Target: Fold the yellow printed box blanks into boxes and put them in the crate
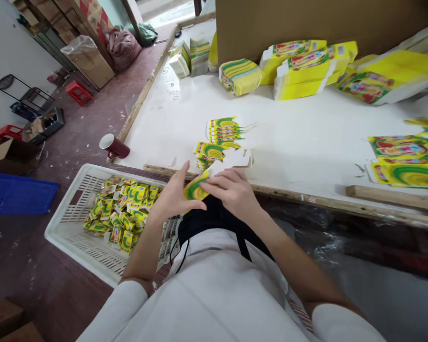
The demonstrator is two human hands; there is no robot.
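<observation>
- The carton (197, 186) is a small yellow-and-green printed card blank, held between both hands just in front of the table (292, 137) edge, above the person's lap.
- It looks very light and thin: stiff enough to keep a shape along its creases, yet easy to bend or dent, with a glossy print that may slide a little under the fingers.
- Best held at the edges and along the fold lines, with light pinching; pressing the flat panels would likely crumple them.
- The left hand (173, 194) is half open, thumb raised, its fingers cupping the carton's near-left side.
- The right hand (231, 187) is curled over the carton's right end, fingers closed on it.
- Just beyond the carton, on the table near its edge, lies a stack (217, 142) of flat blanks of the same print, fanned out.
- Left of the carton and lower, a white basket (74, 237) on the floor holds many folded small cartons (121, 213).
- A dark red mug (113, 146) lies on its side at the table's left corner.
- Far beyond the carton, larger yellow boxes (306, 66) are piled against a brown cardboard sheet (306, 21).
- To the carton's right, more printed sheets (406, 159) lie flat beside a wooden batten (392, 197).
</observation>
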